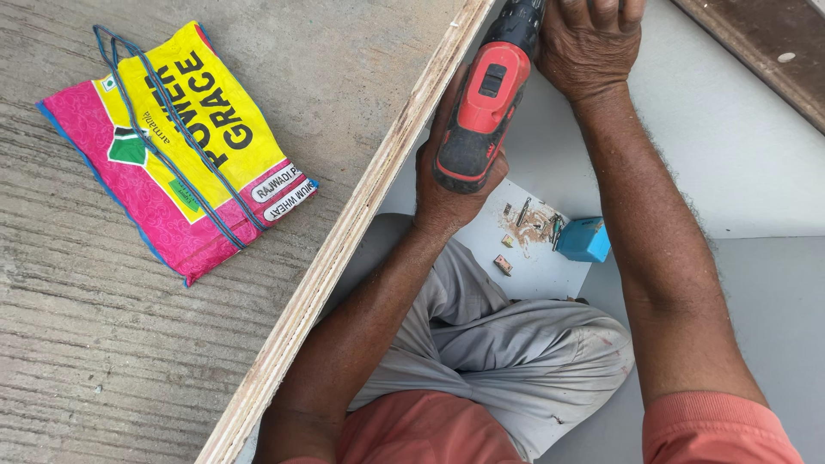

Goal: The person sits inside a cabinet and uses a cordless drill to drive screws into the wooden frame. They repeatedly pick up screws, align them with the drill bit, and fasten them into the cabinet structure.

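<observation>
red-and-black cordless drill (481, 107) sits gripped in the left hand (447, 185), long axis pointing up and away along the plywood edge (344, 232); right hand (589, 43) is nearer its nose, fingers curled, contents hidden

Red-and-black drill (481, 107): glossy moulded plastic; plywood edge (344, 241): raw, rough, layered; white panel (739, 163): smooth matt laminate; floor (77, 344): rough brushed concrete; pink-yellow sack (180, 146): woven plastic, slight sheen; trousers (516, 352): matt cloth.
</observation>
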{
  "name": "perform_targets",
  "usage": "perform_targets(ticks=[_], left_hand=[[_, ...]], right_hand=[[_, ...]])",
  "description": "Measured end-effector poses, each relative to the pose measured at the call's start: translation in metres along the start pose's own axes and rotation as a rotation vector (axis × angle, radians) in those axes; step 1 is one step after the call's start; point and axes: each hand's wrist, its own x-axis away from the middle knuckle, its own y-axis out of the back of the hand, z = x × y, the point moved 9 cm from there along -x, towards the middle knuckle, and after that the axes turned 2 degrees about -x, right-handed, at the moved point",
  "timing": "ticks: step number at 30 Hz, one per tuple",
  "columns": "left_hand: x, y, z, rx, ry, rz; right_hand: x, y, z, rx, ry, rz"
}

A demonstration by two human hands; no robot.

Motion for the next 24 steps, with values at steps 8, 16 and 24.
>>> perform_targets(ticks=[8,16,24], left_hand=[[-0.010,0.000,0.003,-0.085,0.005,-0.009],[-0.013,-0.003,0.004,-0.061,0.000,0.001],[-0.015,-0.005,0.006,-0.059,0.016,0.017]], right_hand=[[0.013,-0.014,0.003,-0.046,-0.019,0.016],[0.017,-0.020,0.003,-0.061,-0.019,0.041],[0.010,-0.010,0.001,-0.047,-0.005,-0.001]])
